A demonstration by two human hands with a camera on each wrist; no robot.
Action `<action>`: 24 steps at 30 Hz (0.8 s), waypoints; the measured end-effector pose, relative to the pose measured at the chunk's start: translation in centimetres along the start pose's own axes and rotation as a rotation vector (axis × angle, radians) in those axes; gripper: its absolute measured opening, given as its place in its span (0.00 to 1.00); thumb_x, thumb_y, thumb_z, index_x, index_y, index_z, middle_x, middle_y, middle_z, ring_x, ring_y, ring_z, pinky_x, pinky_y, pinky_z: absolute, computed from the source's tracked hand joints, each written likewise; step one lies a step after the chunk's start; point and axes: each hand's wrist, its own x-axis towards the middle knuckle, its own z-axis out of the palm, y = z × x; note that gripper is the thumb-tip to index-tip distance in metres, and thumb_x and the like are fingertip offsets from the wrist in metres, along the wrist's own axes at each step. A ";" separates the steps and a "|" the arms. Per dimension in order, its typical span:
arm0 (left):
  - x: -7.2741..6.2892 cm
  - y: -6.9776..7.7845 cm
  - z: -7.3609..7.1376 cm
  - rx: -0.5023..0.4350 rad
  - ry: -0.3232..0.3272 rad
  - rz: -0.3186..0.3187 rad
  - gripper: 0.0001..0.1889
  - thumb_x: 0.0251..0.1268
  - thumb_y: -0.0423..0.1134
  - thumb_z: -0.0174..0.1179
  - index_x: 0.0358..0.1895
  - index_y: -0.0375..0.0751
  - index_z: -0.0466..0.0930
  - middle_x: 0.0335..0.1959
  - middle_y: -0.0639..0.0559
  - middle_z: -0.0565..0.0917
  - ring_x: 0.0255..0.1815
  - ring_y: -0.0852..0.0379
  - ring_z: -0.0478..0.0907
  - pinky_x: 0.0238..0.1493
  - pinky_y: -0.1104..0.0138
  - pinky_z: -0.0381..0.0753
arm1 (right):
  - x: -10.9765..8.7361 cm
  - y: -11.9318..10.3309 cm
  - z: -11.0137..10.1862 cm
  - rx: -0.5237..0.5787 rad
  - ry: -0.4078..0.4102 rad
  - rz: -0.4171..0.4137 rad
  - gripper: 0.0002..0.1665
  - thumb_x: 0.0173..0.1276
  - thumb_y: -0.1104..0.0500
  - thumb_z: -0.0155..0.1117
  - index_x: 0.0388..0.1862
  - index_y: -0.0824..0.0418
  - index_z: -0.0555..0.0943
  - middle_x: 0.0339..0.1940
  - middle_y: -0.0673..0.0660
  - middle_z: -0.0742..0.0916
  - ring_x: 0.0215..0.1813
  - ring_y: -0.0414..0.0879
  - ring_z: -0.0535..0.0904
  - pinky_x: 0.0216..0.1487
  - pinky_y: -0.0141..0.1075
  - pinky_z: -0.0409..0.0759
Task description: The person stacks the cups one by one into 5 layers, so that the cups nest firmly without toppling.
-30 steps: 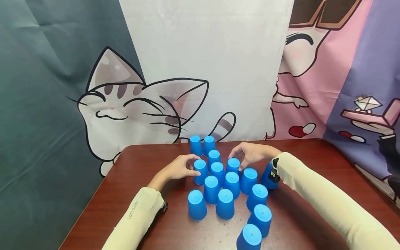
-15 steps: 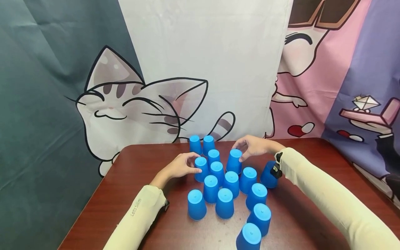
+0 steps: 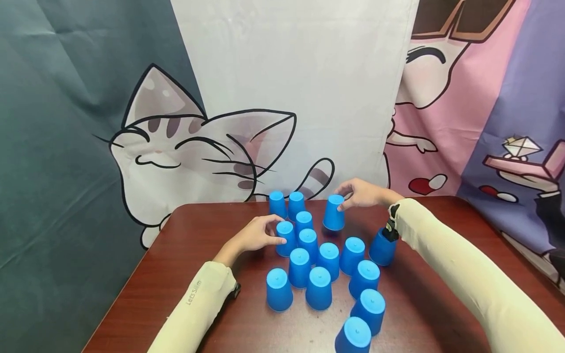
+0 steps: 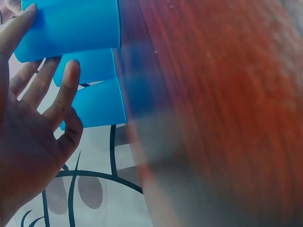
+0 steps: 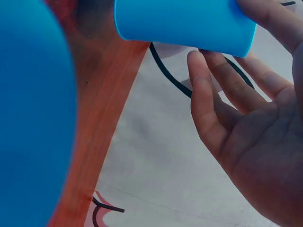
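Note:
Many upside-down blue plastic cups stand on the table. At the far side my right hand holds one blue cup between thumb and fingers, its rim just above the tabletop. In the right wrist view that cup has the thumb on one side and fingertips on the other. My left hand grips another blue cup at the left of the cluster. Seen from the left wrist, the thumb lies on this cup and the fingers reach round it; the farther fingertips are partly hidden.
Two blue cups stand at the back edge, one of them this cup. A row of cups curves down the right, ending with the nearest cup. The brown table meets a cartoon-printed cloth behind.
My right hand has lifted its cup out of the cluster and carried it away, toward the back edge. The left hand and its cup have shifted very slightly back.

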 end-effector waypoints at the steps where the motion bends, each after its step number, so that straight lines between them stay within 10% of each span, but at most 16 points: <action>1: 0.1 0.0 0.1 0.003 0.003 -0.002 0.28 0.58 0.53 0.71 0.61 0.50 0.76 0.37 0.58 0.82 0.36 0.56 0.78 0.34 0.64 0.81 | 0.1 0.1 0.0 -0.001 0.004 0.005 0.27 0.63 0.59 0.73 0.58 0.69 0.79 0.52 0.64 0.85 0.57 0.63 0.79 0.52 0.50 0.82; 24: 0.9 0.1 0.4 0.037 0.088 -0.079 0.29 0.60 0.53 0.70 0.63 0.48 0.75 0.55 0.49 0.80 0.39 0.56 0.77 0.37 0.63 0.80 | 5.6 -0.2 1.0 -0.044 0.059 0.196 0.29 0.62 0.62 0.72 0.61 0.70 0.76 0.60 0.72 0.80 0.53 0.61 0.83 0.50 0.52 0.83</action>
